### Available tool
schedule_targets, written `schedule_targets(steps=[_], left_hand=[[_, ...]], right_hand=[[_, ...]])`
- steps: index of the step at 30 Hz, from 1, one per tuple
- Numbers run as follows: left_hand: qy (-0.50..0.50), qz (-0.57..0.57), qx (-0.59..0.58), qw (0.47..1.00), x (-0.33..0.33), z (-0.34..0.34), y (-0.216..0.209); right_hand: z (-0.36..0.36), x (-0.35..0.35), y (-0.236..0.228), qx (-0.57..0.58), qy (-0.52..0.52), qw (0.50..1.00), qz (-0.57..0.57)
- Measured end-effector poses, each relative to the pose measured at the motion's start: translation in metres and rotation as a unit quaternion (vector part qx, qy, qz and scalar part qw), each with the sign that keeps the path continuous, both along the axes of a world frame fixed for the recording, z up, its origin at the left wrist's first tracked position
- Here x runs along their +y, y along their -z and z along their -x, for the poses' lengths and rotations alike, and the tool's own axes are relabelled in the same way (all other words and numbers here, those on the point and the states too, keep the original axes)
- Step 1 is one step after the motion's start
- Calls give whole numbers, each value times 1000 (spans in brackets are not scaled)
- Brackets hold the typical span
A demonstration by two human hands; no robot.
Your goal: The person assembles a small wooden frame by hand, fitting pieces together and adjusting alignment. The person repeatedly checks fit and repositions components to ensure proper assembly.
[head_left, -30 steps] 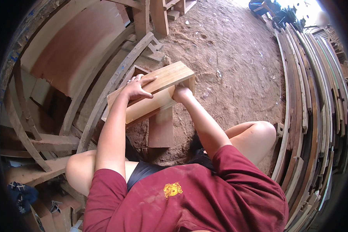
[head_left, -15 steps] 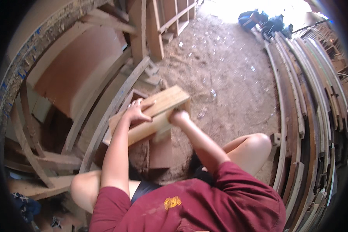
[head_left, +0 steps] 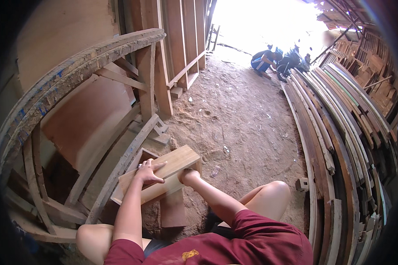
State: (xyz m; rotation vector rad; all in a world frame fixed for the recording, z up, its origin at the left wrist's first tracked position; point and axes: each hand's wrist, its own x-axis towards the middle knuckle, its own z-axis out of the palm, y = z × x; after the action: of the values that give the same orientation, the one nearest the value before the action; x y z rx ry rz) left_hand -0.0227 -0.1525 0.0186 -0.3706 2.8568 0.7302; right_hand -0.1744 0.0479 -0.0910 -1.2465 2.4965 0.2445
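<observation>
A narrow wooden box-like piece [head_left: 182, 155] lies aslant in front of my crossed legs, its pale top board facing up. My left hand [head_left: 147, 172] rests on that board with fingers spread and thumb apart, touching the wood. At the right end of the piece, my right hand [head_left: 189, 177] is closed in a fist against the side below the top board. Whatever it may hold is hidden. A darker flat board [head_left: 173, 210] sits underneath, over the sandy ground. Behind my left hand, part of another wooden frame [head_left: 142, 155] shows.
Long planks [head_left: 325, 145] are stacked along the right. A weathered timber frame [head_left: 93, 53] curves across the left, beside upright wooden panels [head_left: 177, 39]. A small block [head_left: 302, 184] lies near my right knee. Far off, another person [head_left: 264, 61] crouches by a motorcycle [head_left: 292, 59].
The view has tilted upward, so the hands and the box sit lower in it and the far person shows more fully. Both hands stay at the same places on the wood.
</observation>
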Motion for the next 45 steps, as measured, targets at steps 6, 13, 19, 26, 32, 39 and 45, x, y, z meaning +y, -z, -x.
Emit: schedule_targets(steps=[6,13,19,26,32,39,45], left_hand=[[-6,-11,7,1000,5,-1,-5],[12,-1,-11,1000,7,1,-3],[-21,-24,-8,999,6,6,0],[-15,-46,6,999,-11,-5,4],[-34,-9,22,999,-10,6,30],[-47,3,3,999,12,-8,7],[-31,30,12,999,26,-10,-4]], right_hand=[[16,-8,-24,-76,31,997,0],[-6,-5,-32,-59,57,996,45],[3,-19,-38,-106,58,992,-23],[-25,16,-63,-7,-46,999,-14],[3,18,-35,-23,-24,995,98],[-90,31,-3,-67,-15,995,78],[-22,90,-51,-51,23,990,127]])
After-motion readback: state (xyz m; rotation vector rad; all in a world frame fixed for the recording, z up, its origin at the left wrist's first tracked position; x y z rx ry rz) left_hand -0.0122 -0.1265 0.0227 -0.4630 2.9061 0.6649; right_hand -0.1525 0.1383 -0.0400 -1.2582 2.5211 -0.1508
